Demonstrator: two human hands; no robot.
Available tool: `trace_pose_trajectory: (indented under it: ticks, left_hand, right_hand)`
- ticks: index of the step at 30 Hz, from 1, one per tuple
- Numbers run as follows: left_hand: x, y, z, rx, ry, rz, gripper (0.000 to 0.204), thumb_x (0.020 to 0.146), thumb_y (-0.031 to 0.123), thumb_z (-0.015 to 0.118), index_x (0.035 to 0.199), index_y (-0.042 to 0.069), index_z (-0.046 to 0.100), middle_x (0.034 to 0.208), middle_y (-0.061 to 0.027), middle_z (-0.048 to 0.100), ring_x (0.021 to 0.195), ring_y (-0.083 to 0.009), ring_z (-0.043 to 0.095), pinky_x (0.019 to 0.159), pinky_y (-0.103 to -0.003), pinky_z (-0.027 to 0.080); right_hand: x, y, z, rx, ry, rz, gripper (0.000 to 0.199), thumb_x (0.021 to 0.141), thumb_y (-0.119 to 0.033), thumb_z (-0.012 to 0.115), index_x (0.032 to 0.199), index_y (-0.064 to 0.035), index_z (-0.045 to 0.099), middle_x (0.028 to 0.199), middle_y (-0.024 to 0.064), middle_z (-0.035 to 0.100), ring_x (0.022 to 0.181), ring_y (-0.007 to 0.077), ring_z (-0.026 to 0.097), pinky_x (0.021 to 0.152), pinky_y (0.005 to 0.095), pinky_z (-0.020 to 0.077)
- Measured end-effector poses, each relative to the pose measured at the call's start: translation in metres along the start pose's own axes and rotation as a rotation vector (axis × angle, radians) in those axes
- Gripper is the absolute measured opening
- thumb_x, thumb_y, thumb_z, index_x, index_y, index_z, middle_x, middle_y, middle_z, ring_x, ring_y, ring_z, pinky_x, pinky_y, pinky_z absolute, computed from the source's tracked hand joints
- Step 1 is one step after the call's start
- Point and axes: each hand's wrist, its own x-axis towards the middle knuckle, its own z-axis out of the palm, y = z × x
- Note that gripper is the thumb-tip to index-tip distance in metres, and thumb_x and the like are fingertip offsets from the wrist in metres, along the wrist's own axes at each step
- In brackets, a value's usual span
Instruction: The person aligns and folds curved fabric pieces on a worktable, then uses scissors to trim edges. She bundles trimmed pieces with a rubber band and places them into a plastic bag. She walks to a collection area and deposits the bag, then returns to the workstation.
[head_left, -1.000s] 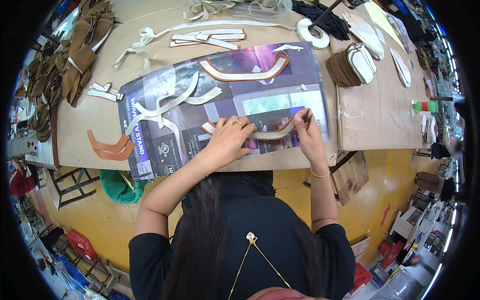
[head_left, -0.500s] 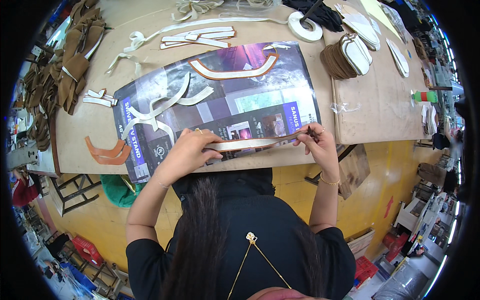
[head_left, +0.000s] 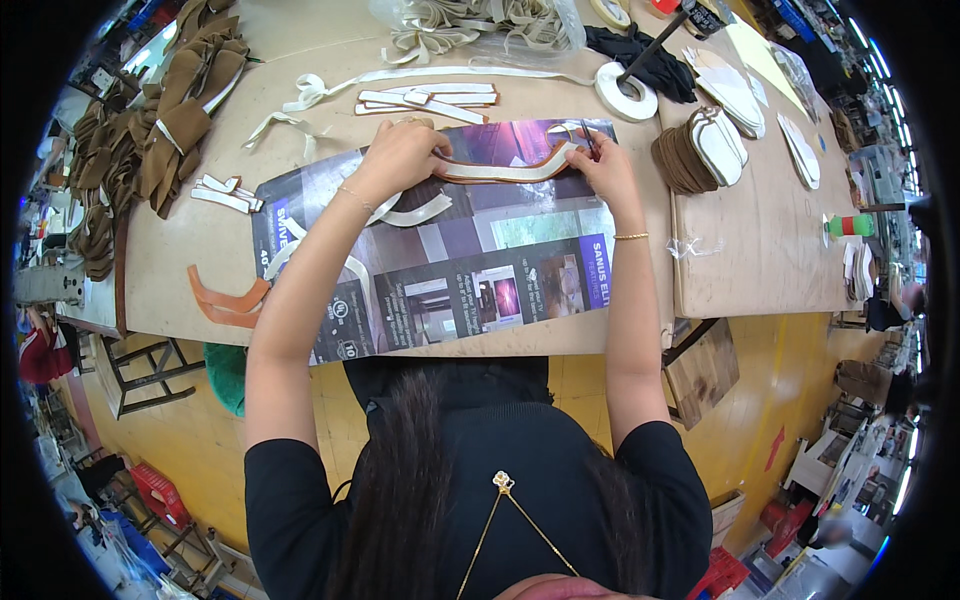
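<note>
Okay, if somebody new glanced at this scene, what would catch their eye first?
Probably the two hands at the table's middle: the left hand and right hand press on a curved brown-edged strip lying on a large glossy printed sheet. Next, the heap of brown leather pieces at the far left.

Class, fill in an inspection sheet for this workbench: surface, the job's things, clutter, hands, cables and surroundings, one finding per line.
Surface: wooden table with a printed sheet spread on it.
Job's things: curved brown and white strip lying on the sheet's far edge.
Clutter: tape roll, stack of oval pieces, brown pieces, orange strips.
Hands: left hand presses the strip; right hand holds its other end, with a thin tool.
Cables: nothing seen.
Surroundings: yellow floor, stool.
</note>
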Motion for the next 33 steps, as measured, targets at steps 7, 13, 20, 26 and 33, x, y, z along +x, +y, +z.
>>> trace_pose_trajectory:
  ticks: [7,13,20,26,33]
  left_hand:
    - [0.005,-0.038,0.032,-0.175,0.203,-0.234,0.047,0.072,0.026,0.08,0.11,0.004,0.064,0.11,-0.02,0.059,0.091,-0.0318,0.064,0.082,-0.038,0.05]
    - [0.005,-0.035,0.029,-0.253,0.198,-0.268,0.04,0.064,0.018,0.084,0.092,0.002,0.061,0.095,-0.0173,0.061,0.088,-0.0322,0.062,0.078,-0.039,0.05]
    - [0.004,-0.034,0.034,-0.348,0.256,-0.183,0.037,0.066,0.01,0.081,0.094,0.004,0.058,0.096,-0.0148,0.061,0.089,-0.031,0.062,0.077,-0.04,0.049]
    - [0.001,-0.049,0.03,-0.609,0.251,-0.192,0.048,0.068,0.007,0.081,0.11,0.005,0.059,0.097,-0.0111,0.064,0.09,-0.0204,0.06,0.08,-0.033,0.048]
    - [-0.004,-0.099,-0.036,-0.724,0.155,-0.191,0.04,0.071,0.005,0.078,0.109,0.006,0.068,0.094,-0.002,0.065,0.088,-0.0129,0.057,0.082,-0.027,0.045]
  right_hand:
    - [0.001,0.001,0.014,-0.111,0.068,-0.043,0.033,0.078,-0.026,0.075,0.095,0.0014,0.067,0.074,0.0123,0.066,0.07,0.0231,0.065,0.068,0.0338,0.0498]
    - [-0.01,-0.023,0.01,0.095,-0.033,0.118,0.02,0.083,-0.012,0.07,0.096,0.0021,0.064,0.073,0.0073,0.065,0.063,0.0128,0.062,0.059,0.0267,0.0484]
    - [-0.018,-0.065,-0.002,0.37,-0.058,0.011,0.018,0.086,-0.012,0.071,0.098,0.001,0.066,0.075,-0.0007,0.064,0.066,0.0048,0.056,0.059,0.0204,0.0449]
    - [-0.005,-0.135,-0.012,0.522,-0.117,-0.033,0.019,0.088,-0.016,0.071,0.097,0.0003,0.066,0.076,-0.0013,0.063,0.066,0.0038,0.054,0.058,0.0191,0.0431]
    - [0.046,-0.168,0.005,0.401,-0.063,-0.199,0.022,0.088,-0.017,0.07,0.101,0.0002,0.065,0.074,0.0022,0.065,0.059,0.005,0.057,0.054,0.0199,0.0441]
